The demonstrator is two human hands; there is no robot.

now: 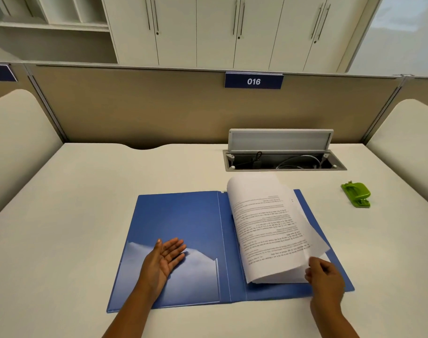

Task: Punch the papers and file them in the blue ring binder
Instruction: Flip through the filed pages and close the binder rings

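Head view, items as they lie.

1. Blue ring binder (pixel 183 228): open flat on the desk (pixel 86 191), at the centre of my view. Left cover carries a clear pocket at its near end; the rings I cannot see, as they are hidden under the sheets.

2. Papers (pixel 264 230): a printed stack on the binder's right half, at about 3 o'clock from the spine. The sheets bow upward and curl over toward the spine, with the text upside down to me. Whether they sit on the rings, I cannot tell.

3. My left hand (pixel 165 258): spread, palm up, fingers straight, holding nothing, above the pocket at about 7 o'clock of the binder.

4. My right hand (pixel 324 272): pinching the near right corner of the papers, at about 4 o'clock of the binder, with a few sheets fanned loose just above my fingers.

5. Green hole punch (pixel 356 194): well apart from the binder, at about 2 o'clock, untouched by either hand.

6. Cable box (pixel 281 162): lid raised, at 12 o'clock beyond the papers.

Risks, in my judgement:
- The corner pinch holds only part of the stack, so the fanned sheets may slip free and splay out of line.
- A single-corner pull on bowed paper may crease or tear it, more so if the holes are caught on rings.
- With my left hand pressing nothing, the binder may slide or the cover shift as I turn the stack.
- A misaligned stack would punch unevenly.
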